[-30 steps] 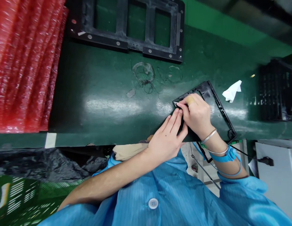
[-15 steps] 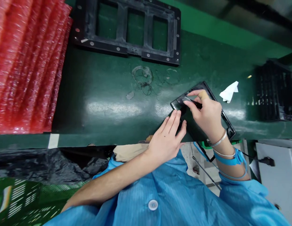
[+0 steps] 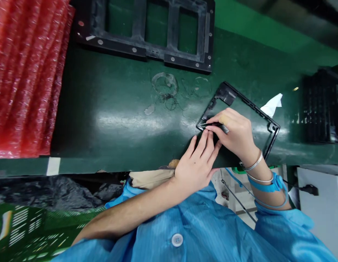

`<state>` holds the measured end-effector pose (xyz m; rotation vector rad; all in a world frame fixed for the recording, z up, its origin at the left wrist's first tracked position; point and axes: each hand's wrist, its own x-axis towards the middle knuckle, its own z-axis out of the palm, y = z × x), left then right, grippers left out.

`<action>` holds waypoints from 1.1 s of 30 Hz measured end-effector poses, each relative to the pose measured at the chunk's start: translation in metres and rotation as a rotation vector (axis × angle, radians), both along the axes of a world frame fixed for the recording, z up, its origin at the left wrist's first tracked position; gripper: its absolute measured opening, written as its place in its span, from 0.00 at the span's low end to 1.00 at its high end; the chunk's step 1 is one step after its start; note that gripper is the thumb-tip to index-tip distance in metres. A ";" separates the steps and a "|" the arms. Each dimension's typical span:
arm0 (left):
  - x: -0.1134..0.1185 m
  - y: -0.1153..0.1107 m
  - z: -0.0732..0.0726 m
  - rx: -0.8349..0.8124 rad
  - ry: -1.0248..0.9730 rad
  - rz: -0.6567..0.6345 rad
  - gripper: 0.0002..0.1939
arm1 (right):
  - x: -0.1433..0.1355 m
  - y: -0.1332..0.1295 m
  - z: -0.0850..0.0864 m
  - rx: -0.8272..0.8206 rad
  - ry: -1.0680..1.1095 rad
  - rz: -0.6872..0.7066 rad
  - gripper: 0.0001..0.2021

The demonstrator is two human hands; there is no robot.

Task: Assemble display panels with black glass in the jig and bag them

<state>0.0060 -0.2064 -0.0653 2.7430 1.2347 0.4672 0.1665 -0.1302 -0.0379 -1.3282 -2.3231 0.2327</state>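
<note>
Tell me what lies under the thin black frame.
Green tabletop shows through the opening of the thin black frame. What lies directly beneath its rim is covered, and the right hand hides part of the opening.

Worktop [image 3: 120, 94]: moderate light, pale glare, wide-lens stretch.
Reflected glare in soft whitish patches along the near half, left of the hands and again at right; source out of view. Top right corner dim. Black stack [image 3: 323, 105] at right dark, smeared, detail lost. Red wrap [image 3: 27, 80] at left stretched, small bright glints, soft. Middle fairly sharp; thin tool tips hard to resolve.
</note>
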 end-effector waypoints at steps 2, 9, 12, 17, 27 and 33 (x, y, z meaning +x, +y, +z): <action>0.000 0.001 0.000 0.012 -0.009 -0.002 0.36 | -0.001 0.002 0.001 -0.017 0.000 0.012 0.05; 0.000 0.001 0.002 0.019 0.002 -0.008 0.33 | -0.002 0.008 0.003 -0.038 0.035 0.056 0.06; 0.000 0.001 0.002 0.021 0.006 -0.008 0.34 | -0.001 0.009 0.003 -0.044 0.058 0.073 0.05; 0.000 0.002 0.002 0.037 0.001 -0.003 0.35 | 0.000 0.010 0.002 -0.088 0.073 0.060 0.06; -0.001 0.002 0.002 0.061 0.019 -0.015 0.34 | -0.001 0.011 0.004 -0.081 0.024 0.079 0.07; -0.001 0.002 0.001 0.094 0.028 -0.031 0.33 | -0.004 0.008 -0.003 0.006 -0.058 0.082 0.11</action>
